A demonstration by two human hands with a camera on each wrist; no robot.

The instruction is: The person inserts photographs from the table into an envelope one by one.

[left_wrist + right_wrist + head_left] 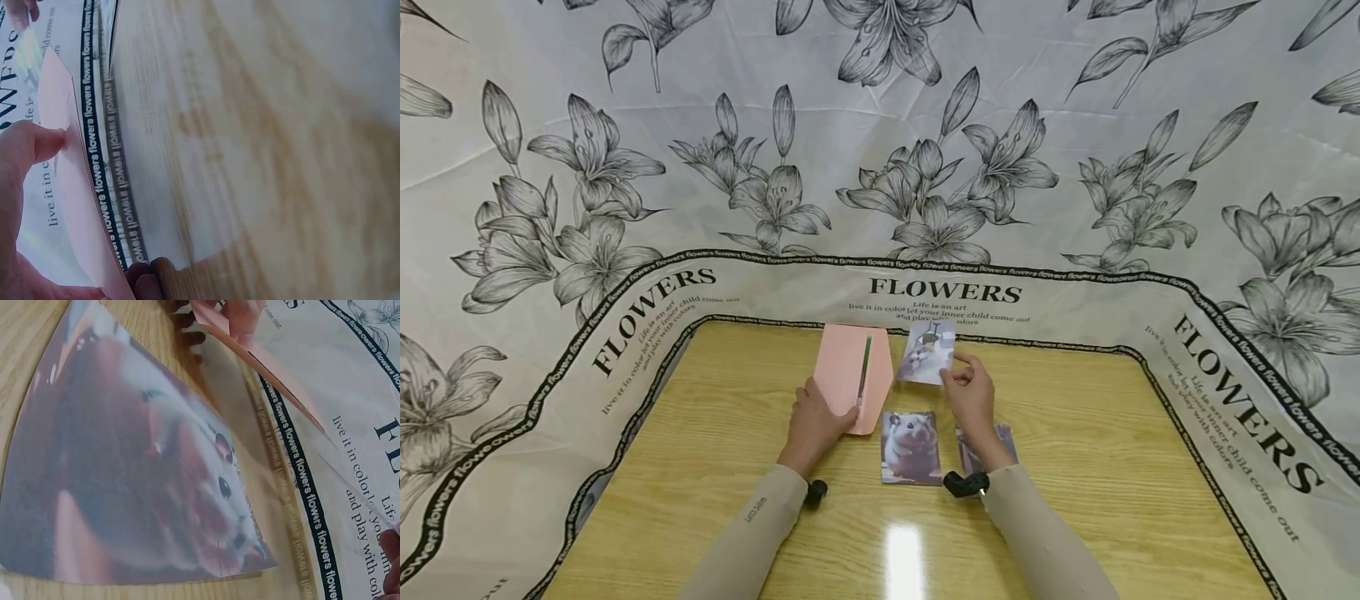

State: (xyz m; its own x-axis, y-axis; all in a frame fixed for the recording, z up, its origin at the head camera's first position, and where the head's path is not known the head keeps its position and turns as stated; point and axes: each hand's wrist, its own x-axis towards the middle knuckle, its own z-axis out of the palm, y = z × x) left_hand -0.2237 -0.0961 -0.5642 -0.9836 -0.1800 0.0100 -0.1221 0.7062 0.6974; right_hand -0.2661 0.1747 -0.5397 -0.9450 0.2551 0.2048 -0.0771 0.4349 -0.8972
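My left hand (818, 425) grips the near end of a pink envelope (835, 367), thumb on its face and fingers behind it. A narrow dark green strip (867, 367) runs lengthwise on the envelope. To its right, my right hand (973, 396) pinches a photo card (925, 354) by its right edge; the card, printed with a pale animal, is raised towards the cloth. A card with a hamster picture (912, 450) lies on the table between the hands. Another purplish card (1006, 442) is partly hidden under the right wrist. A hamster print (150, 462) fills much of the right wrist view.
The wood-grain table (737, 383) is bordered at the back and sides by a white cloth (790, 292) with black flower prints and lettering. Dark wrist-worn devices (966, 483) sit at both cuffs. A bright reflection lies near the table's front.
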